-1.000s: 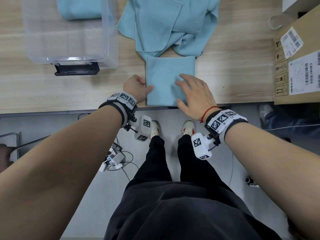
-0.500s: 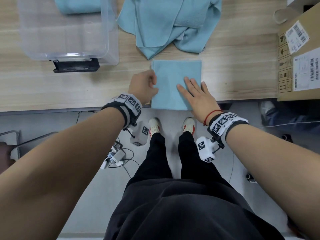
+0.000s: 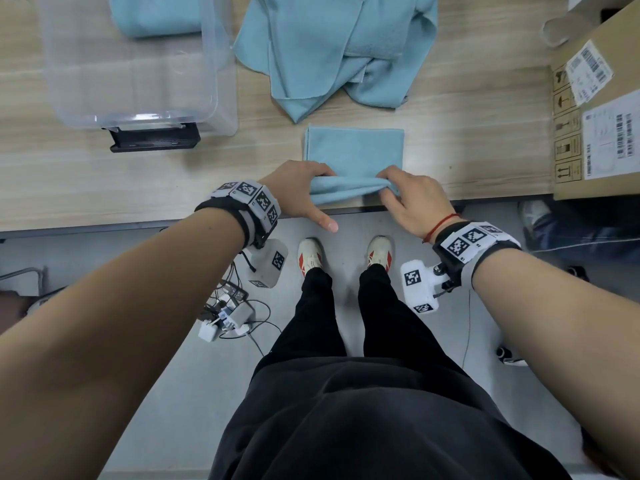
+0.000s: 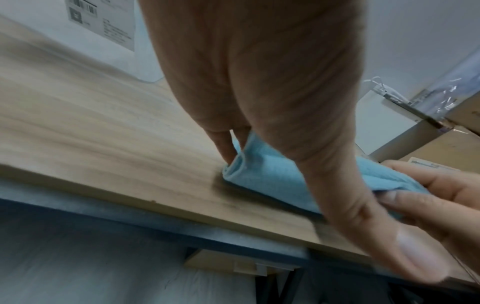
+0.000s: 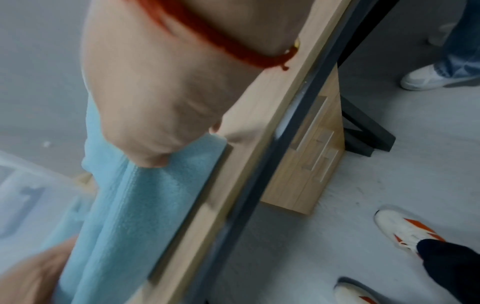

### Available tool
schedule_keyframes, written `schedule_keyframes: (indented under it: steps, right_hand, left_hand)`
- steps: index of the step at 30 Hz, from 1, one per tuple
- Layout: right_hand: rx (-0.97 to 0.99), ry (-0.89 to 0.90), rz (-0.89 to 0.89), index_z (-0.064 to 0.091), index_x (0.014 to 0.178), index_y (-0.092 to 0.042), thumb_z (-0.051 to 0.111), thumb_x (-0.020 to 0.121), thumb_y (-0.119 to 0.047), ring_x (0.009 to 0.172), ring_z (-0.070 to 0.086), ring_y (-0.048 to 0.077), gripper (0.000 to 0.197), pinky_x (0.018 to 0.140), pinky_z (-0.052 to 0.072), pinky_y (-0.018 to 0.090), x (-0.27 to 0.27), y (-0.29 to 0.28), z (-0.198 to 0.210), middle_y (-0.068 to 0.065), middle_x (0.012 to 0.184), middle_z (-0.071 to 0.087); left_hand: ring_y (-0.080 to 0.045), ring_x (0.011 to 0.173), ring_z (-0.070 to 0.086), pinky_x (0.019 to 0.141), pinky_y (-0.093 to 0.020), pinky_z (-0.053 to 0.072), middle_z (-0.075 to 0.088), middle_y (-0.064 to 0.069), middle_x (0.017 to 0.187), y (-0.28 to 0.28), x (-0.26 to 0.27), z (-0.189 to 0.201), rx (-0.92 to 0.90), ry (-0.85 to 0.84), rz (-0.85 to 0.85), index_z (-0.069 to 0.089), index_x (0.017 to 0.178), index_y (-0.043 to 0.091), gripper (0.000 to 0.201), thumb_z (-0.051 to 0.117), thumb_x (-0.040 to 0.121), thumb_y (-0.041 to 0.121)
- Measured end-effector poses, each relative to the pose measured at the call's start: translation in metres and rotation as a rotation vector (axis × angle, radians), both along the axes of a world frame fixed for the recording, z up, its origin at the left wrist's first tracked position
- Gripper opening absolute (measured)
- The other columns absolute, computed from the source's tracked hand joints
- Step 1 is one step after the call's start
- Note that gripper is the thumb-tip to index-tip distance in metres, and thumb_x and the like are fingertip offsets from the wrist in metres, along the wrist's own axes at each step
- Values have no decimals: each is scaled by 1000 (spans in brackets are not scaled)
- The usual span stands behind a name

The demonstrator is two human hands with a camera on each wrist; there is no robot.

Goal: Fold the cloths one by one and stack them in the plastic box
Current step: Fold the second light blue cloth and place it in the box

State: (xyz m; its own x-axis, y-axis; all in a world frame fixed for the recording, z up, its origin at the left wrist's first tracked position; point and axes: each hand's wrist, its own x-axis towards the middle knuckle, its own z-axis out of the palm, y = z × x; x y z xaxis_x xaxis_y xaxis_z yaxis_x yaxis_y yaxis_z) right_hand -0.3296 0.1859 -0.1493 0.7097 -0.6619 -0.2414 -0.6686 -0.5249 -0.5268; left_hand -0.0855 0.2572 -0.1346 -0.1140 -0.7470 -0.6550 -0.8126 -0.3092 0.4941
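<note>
A folded light-blue cloth [image 3: 353, 152] lies at the front edge of the wooden table [image 3: 138, 188]. My left hand [image 3: 298, 188] pinches its near left corner and my right hand [image 3: 405, 199] pinches its near right corner, so the near edge is raised off the table. In the left wrist view the lifted cloth [image 4: 262, 174] curls between my fingers. In the right wrist view the cloth [image 5: 135, 205] hangs from my right hand along the table edge. A clear plastic box [image 3: 138, 98] stands at the back left with a folded blue cloth [image 3: 156, 15] inside. Several unfolded blue cloths [image 3: 332, 46] lie heaped behind.
A cardboard box [image 3: 595, 109] with labels stands on the table's right end. A black latch [image 3: 154, 136] sticks out of the plastic box's near side. Cables and chargers [image 3: 228, 313] lie on the floor under the table. Another person's shoe [image 3: 535, 213] is at the right.
Both hands slid back from lying on the cloth to its near corners and took hold of them. The near edge is now lifted off the table.
</note>
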Motion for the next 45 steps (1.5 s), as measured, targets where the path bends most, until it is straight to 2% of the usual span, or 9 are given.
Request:
schedule_keyframes:
  steps: [5,10,19,22,25,27,29,33,45]
  right_hand:
    - [157,-21,-151,58,106,-16,43,96,-32,70,53,28,23,62,37,33,10,-26,2,5,71,58]
    - [283,4,-236,58,110,-14,44,101,-33,89,56,29,26,73,39,33,17,-45,-5,10,96,66]
    - [382,23,-385,54,100,-18,39,102,-34,89,51,24,22,73,33,30,29,-62,-8,5,94,59]
    - [413,63,-419,53,96,-17,36,102,-34,91,51,26,24,74,34,32,32,-66,-8,6,96,59]
    - [445,86,-433,57,99,-3,36,102,-32,94,55,31,37,76,39,36,34,-69,-8,16,99,63]
    - [452,108,-435,57,93,-2,36,102,-33,91,54,32,39,73,37,35,36,-72,-7,17,94,61]
    - [448,137,-438,53,81,-9,35,103,-34,87,51,29,38,71,32,31,38,-75,-8,12,88,57]
    - [415,179,-452,54,80,-10,34,103,-38,86,50,29,42,72,32,30,41,-78,-12,11,88,57]
    - [76,271,-522,52,107,-1,41,95,-23,94,57,42,27,73,41,40,50,-72,-22,23,107,59]
  left_hand:
    - [-12,102,47,89,-27,38,49,10,115,-3,11,-9,-10,49,151,46,130,25,85,90,58,42]
    - [-12,70,53,65,-26,41,58,6,74,-6,18,-25,-41,152,386,63,87,22,18,70,85,38]
    - [-30,78,65,73,-39,51,69,-15,86,-27,20,-33,-55,121,618,66,96,1,74,45,82,71]
    - [-15,86,68,76,-25,54,72,4,89,-32,27,-32,-24,184,597,69,104,16,55,66,76,63]
    - [-6,73,61,52,1,38,60,10,83,-36,31,-30,-53,124,551,61,108,16,34,67,87,42]
    - [0,55,55,49,-3,38,53,7,73,-39,31,-31,-66,107,571,58,110,12,31,60,93,38]
    - [-8,66,60,64,-17,47,58,-1,80,-42,31,-35,-67,82,584,60,109,6,38,54,96,41]
    - [-23,72,56,62,-28,39,61,-15,74,-48,30,-39,-93,-41,550,62,85,-3,53,40,100,43]
    - [-15,54,37,49,-27,24,39,1,55,-61,28,-52,-105,-232,413,37,57,16,50,39,100,42]
